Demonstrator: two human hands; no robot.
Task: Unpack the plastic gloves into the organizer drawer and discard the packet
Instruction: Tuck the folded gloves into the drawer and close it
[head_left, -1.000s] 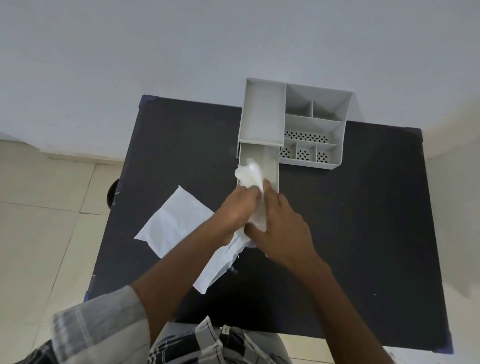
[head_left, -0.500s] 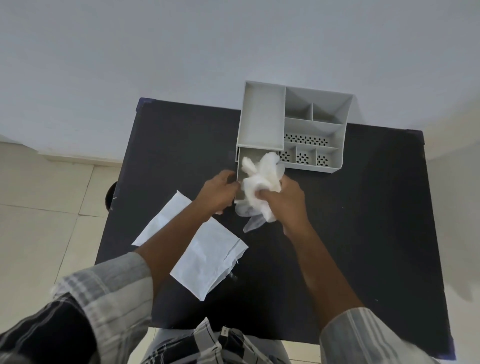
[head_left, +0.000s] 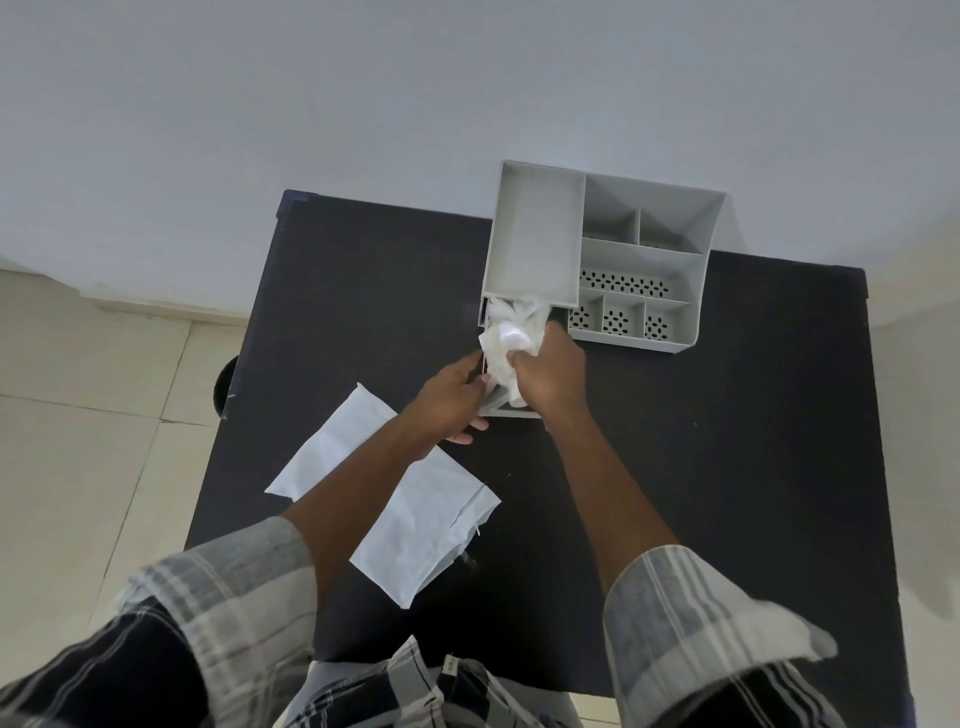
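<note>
- The right hand (head_left: 545, 374) is pushing the bunched plastic gloves (head_left: 511, 332) deeper into the pulled-out drawer (head_left: 506, 410), where a second ago they were lifted just above its front
- The left hand (head_left: 452, 395) is leaving the gloves and settling against the drawer's left side
- The packet (head_left: 410, 519) is lying fully uncovered

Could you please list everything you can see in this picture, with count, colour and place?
table: one, black, centre, against the wall
organizer: one, grey, far edge of the table
drawer: one, grey, pulled out toward the person
gloves: a bunch, clear white, being pressed into the drawer
packet: one, white, flat on the table under the left forearm
floor: beige tiles, left
left hand: one, at the drawer's left side
right hand: one, gripping the gloves
</note>
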